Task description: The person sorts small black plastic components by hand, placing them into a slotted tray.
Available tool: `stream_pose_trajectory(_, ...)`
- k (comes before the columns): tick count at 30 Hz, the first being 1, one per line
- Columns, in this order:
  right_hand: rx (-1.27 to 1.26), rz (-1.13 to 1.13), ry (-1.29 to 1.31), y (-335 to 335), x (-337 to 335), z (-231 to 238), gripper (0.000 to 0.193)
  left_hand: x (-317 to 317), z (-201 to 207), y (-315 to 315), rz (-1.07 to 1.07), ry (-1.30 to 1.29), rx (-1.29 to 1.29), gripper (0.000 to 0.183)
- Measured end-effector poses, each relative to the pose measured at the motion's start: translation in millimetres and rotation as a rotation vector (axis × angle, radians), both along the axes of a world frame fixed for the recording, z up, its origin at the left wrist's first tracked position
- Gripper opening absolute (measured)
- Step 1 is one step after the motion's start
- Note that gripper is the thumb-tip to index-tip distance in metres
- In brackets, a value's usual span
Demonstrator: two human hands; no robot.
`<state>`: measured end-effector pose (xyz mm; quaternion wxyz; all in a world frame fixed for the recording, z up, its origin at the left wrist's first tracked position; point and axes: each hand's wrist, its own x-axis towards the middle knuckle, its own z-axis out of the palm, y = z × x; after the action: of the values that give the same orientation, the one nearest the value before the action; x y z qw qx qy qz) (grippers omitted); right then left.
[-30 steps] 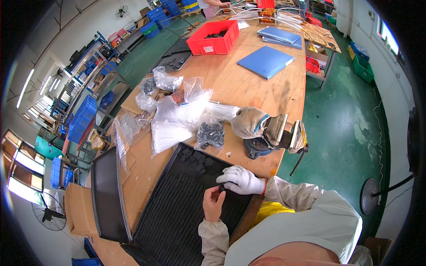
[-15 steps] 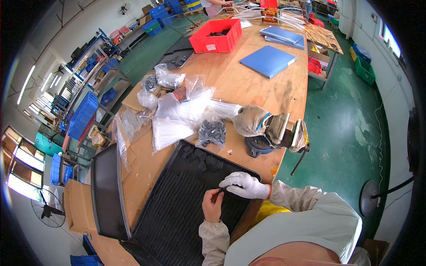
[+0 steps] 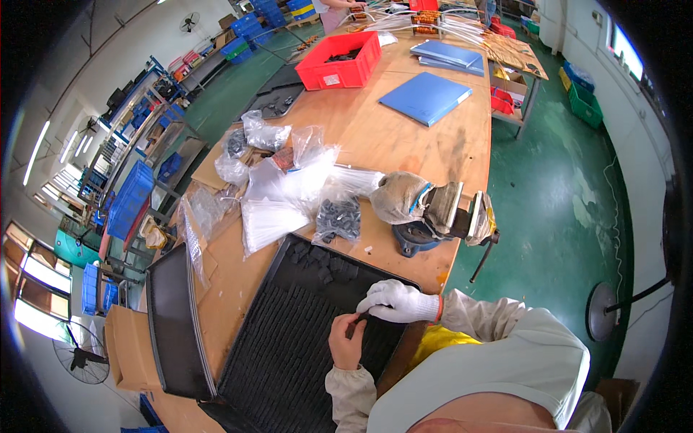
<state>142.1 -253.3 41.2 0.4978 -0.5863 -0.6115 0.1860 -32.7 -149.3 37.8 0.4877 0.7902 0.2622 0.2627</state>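
Observation:
Over a black tray (image 3: 345, 254) my two hands meet, fingertips together. My left hand (image 3: 346, 342), bare, pinches a small black piece (image 3: 356, 326). My right hand (image 3: 393, 301), in a white knitted glove, closes on the same piece from the other side; its fingers partly hide it. Rows of black strips (image 3: 289, 339) fill much of the tray. Loose black blocks (image 3: 321, 261) lie heaped at its far end. Just beyond the tray is a clear bag of dark grey parts (image 3: 338, 219).
A bench vise (image 3: 440, 213) partly wrapped in cloth stands at the table's right edge. Bundles of white ties (image 3: 278, 216) lie left of it. Farther off are blue folders (image 3: 426, 97) and a red bin (image 3: 339, 68). Another black tray (image 3: 173, 325) stands at the left.
The view has shifted slightly. Both hands stay together over the tray, still gripping the small black piece, with only a slight shift in finger position.

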Motion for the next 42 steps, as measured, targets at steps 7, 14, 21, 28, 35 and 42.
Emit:
stream_pose_trajectory(7,0.044,-0.014,-0.118,-5.1,0.7,6.3,0.014,-4.8,-8.2,-2.7,-0.058,0.076,-0.159,0.019)
stream_pose_trajectory(14,-0.078,-0.013,-0.252,-4.9,5.4,13.8,0.013,-1.8,-10.0,-5.3,-0.044,0.058,-0.098,0.019)
stream_pose_trajectory(21,-0.326,-0.023,-0.005,-10.2,-1.0,9.2,0.019,-0.9,-6.1,-11.9,-0.052,0.097,0.058,0.02)
stream_pose_trajectory(28,-0.35,-0.184,0.223,-14.8,-11.6,17.3,0.022,-0.2,-3.3,-13.2,-0.009,0.02,-0.267,0.019)
stream_pose_trajectory(35,-0.145,-0.158,0.177,-13.6,-17.7,-3.2,0.017,-0.9,-7.1,-11.0,-0.032,0.024,-0.34,0.019)
stream_pose_trajectory(42,0.052,-0.146,-0.032,-9.3,-12.4,-0.8,0.018,-1.6,-4.8,-10.8,0.05,-0.054,-0.54,0.02)
